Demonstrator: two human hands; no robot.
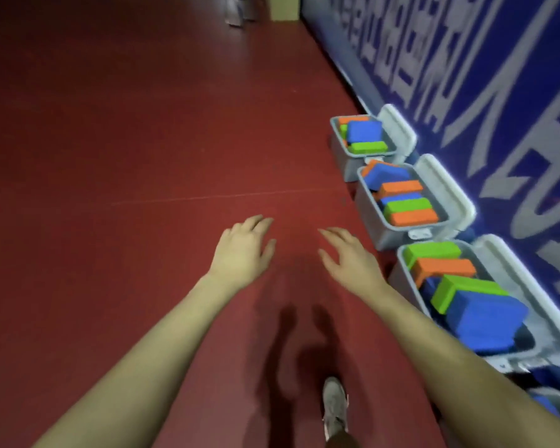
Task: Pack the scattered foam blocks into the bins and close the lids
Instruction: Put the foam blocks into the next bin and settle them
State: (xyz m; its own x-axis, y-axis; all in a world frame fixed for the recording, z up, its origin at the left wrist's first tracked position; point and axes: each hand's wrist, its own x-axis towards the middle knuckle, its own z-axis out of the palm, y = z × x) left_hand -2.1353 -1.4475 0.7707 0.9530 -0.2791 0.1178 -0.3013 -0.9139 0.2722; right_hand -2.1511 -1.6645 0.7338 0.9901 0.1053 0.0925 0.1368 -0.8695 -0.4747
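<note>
Both the left hand point(244, 250) and right hand point(349, 257) are hovering spread and empty over the red floor point(110, 156), while three block-filled bins point(401, 202) are awaiting closure; protruding foam blocks point(485, 321) should be pressed flat before lowering each lid point(446, 192).

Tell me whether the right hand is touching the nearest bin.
Apart. The head view shows red floor between the right hand and the nearest bin.
</note>
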